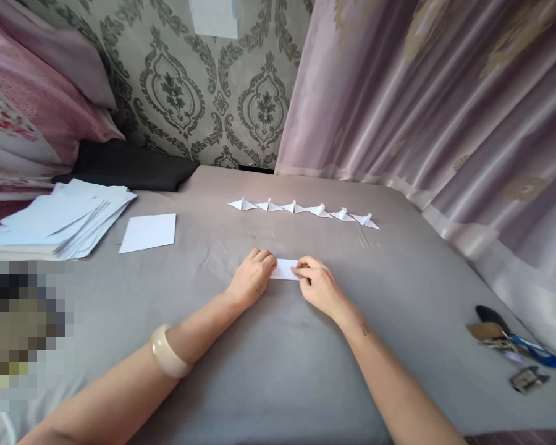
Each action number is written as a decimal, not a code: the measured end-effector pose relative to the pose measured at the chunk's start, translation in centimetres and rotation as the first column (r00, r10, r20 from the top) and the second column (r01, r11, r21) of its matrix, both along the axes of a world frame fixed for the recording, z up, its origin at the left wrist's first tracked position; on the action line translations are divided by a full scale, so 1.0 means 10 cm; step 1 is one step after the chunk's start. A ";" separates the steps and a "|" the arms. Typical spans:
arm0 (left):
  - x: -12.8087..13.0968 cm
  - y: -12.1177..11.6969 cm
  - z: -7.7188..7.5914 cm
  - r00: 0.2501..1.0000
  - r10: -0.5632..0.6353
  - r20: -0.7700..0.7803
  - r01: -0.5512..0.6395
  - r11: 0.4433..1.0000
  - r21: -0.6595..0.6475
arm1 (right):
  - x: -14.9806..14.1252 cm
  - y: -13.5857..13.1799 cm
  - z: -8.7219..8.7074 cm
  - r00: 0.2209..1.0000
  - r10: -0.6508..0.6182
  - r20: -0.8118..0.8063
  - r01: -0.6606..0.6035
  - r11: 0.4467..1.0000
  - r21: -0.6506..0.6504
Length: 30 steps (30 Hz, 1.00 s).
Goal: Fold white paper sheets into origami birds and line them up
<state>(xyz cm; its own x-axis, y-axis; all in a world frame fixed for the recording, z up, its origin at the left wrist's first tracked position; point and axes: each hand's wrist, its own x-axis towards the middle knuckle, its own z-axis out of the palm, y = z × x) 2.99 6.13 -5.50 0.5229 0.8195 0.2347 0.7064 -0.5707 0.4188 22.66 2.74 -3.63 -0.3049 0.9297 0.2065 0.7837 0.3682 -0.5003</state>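
Left hand [252,278] and right hand [322,290] grip opposite ends of a white paper strip [285,269] on the grey cloth [264,371], nearer than the row of folded papers [293,207]; uneven finger pressure could skew its edges or crease it crookedly.

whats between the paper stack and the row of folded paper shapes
One white sheet, beside the stack, then bare gray cloth up to the row, in the head view.
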 end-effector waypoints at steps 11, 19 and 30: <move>-0.15 0.00 -0.08 0.992 0.076 0.105 -0.061 0.989 -0.135 | -0.51 -0.06 0.04 0.884 -0.444 0.150 0.459 0.884 -0.086; -0.15 -0.08 -0.01 0.986 0.147 0.077 -0.127 0.967 -0.219 | -0.74 -0.18 -0.05 0.804 -0.569 0.172 0.584 0.811 -0.043; -0.17 -0.05 -0.03 0.988 0.127 0.088 -0.104 0.967 -0.234 | -0.52 -0.06 -0.03 0.824 -0.567 0.024 0.552 0.792 -0.259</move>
<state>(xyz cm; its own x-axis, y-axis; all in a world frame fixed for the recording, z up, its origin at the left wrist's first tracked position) 1.32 5.67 -5.76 0.4045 0.9109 0.0812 0.7092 -0.3685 0.6010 17.41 2.11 -3.97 0.2890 0.9561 -0.0491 0.7847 -0.2659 -0.5599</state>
